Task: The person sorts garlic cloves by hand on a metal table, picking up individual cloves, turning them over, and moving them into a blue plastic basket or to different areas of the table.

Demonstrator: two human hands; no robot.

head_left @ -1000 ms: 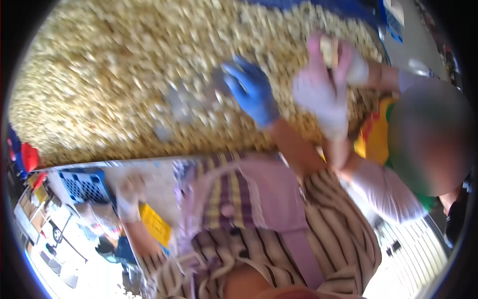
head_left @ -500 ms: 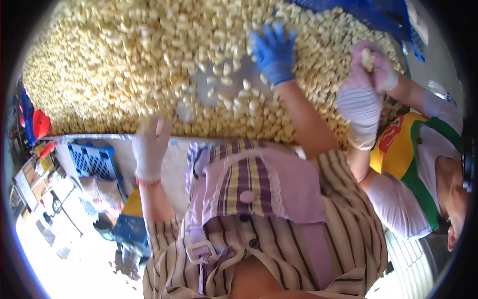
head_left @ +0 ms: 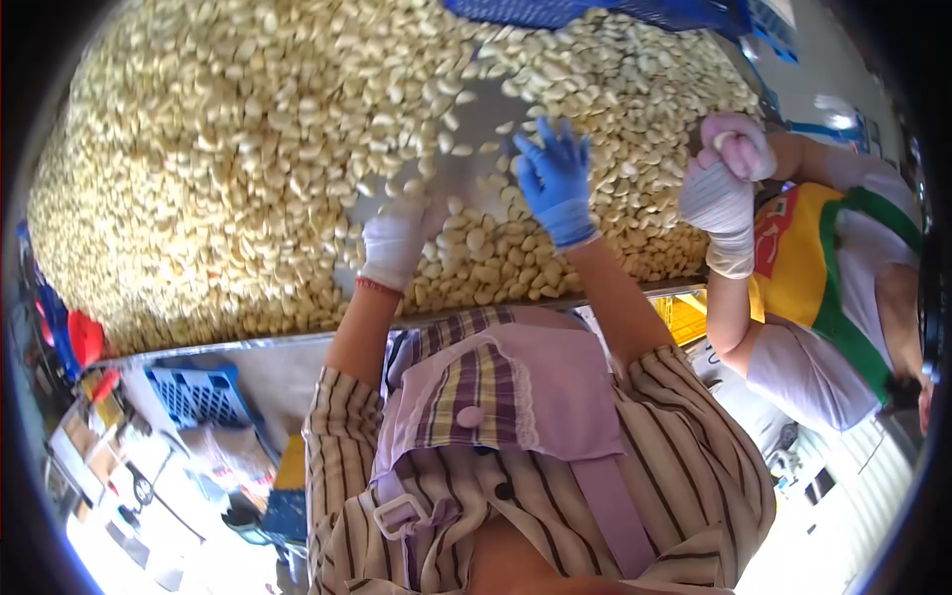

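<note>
A thick layer of pale, curved pieces, which look like peeled garlic cloves, covers the metal table. My right hand, in a blue glove, reaches over them with its fingers spread and nothing visible in its grasp. To its left my left hand, in a white glove, is low among the pieces at the edge of a bare metal patch. Its fingers are blurred and partly lost against the pieces, so their grip does not show.
At right, a co-worker's gloved hands are together over the pieces. A blue plastic basket lies at the far edge. The metal table rim runs before my body. Below left stands a blue crate.
My left hand has come from beyond the near rim up and right onto the pieces. My right hand has drawn slightly nearer to me. The whole view has shifted.
</note>
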